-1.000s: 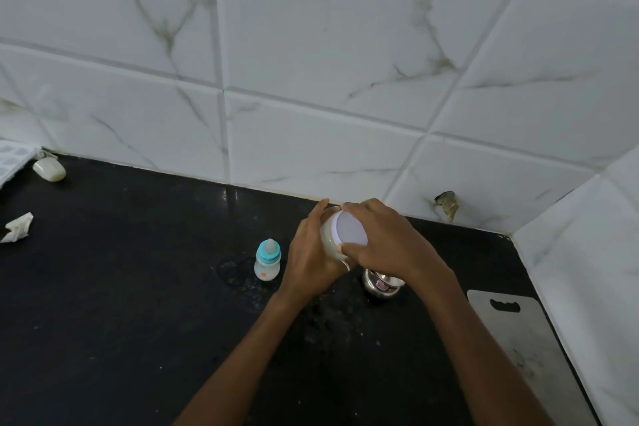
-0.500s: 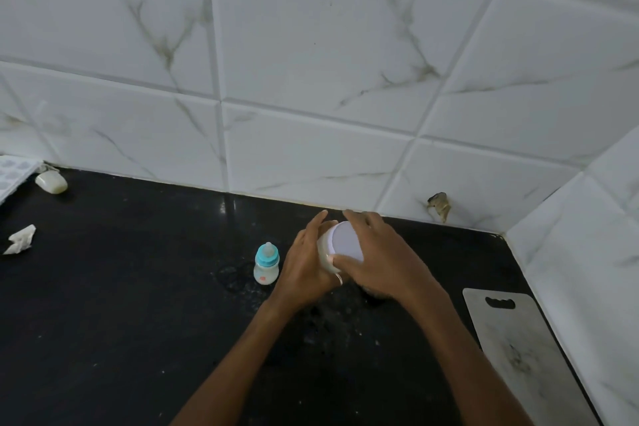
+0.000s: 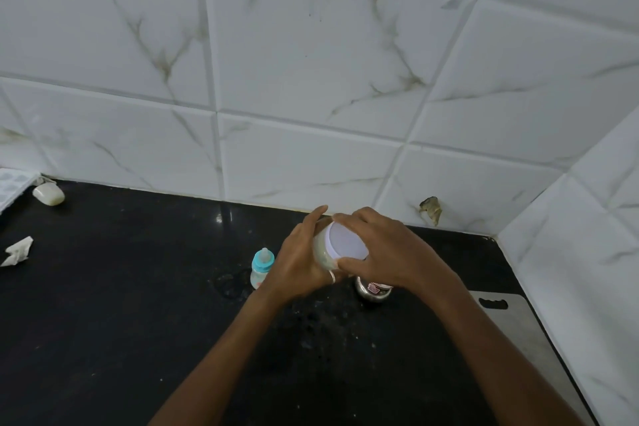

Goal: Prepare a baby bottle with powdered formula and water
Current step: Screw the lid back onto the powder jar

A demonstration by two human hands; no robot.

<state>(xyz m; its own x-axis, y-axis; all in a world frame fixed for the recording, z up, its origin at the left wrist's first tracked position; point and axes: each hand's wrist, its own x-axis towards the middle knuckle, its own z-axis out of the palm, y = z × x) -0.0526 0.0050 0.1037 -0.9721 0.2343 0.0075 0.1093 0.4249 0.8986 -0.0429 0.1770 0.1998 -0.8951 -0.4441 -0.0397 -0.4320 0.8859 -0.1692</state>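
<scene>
Watching the head feed, I saw both hands meet over the black counter point(image 3: 121, 322), close to the far tiled wall point(image 3: 311, 62). The left hand point(image 3: 297, 266) was wrapped round the side of a pale jar point(image 3: 323, 254), its fingers curled behind the body and a ring point(image 3: 332, 276) showing on 1 finger. The right hand point(image 3: 390, 252) gripped the jar's white lid point(image 3: 345, 240) from the right, thumb on the near rim and fingers curved over the far rim. The jar was held tilted above the counter, its lid face turned toward the camera (whether the lid sat tight or loose I could not tell).

The baby bottle point(image 3: 261, 266) stood upright on the counter just left of the left hand, with its blue collar and clear teat on; the hand partly covered its right side. A small shiny steel pot point(image 3: 375, 289) sat on the counter under the right hand, mostly hidden by it. Pale specks point(image 3: 321, 318) lay scattered on the counter between the forearms.

At the right edge a grey cutting board point(image 3: 525, 328) lay flat, handle slot at its far end. Well off to the left I made out a bar of soap point(image 3: 48, 194) by the wall, a white tray point(image 3: 10, 183) cut by the frame edge, and 1 crumpled tissue point(image 3: 19, 251) nearer. A chipped spot point(image 3: 430, 209) marked the wall tile right of the hands.
</scene>
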